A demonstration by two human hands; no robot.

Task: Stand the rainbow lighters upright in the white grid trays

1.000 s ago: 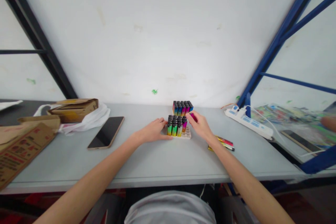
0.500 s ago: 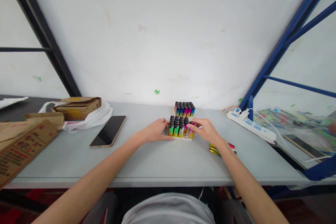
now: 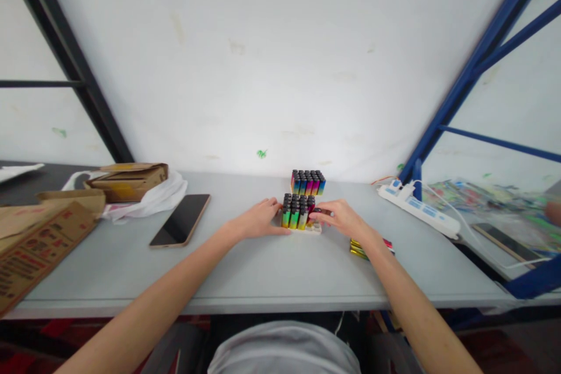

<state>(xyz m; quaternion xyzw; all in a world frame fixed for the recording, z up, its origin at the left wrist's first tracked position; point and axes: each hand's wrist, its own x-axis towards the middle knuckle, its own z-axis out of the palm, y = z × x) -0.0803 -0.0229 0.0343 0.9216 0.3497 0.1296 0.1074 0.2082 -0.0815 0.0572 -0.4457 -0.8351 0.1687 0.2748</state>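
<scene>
Rows of shiny, multicoloured lighters [image 3: 294,219] with black tops stand upright in a white tray [image 3: 313,230] at the middle of the table. At the tray's left side, my left hand [image 3: 262,219] grips it, thumb along the front edge and fingers on the far left corner. My right hand [image 3: 344,217] is closed at the tray's right side, pinching a lighter [image 3: 324,211] that looks tilted over; the fingers hide much of it. Some slots at the front right of the tray hold no lighter. Beneath my right forearm lie several loose lighters [image 3: 358,249], gold and red.
A second block of upright lighters [image 3: 308,182] stands behind, near the wall. On the left are a phone [image 3: 180,221], an opened cardboard box [image 3: 131,181] in white plastic and a larger carton [image 3: 48,245]. A white power strip [image 3: 418,210] lies right, by the blue frame [image 3: 456,87].
The pink and yellow lighter at the tray's front right corner no longer stands upright there. My right hand has shifted slightly, with a lighter tilted in its fingers. My left hand stays put.
</scene>
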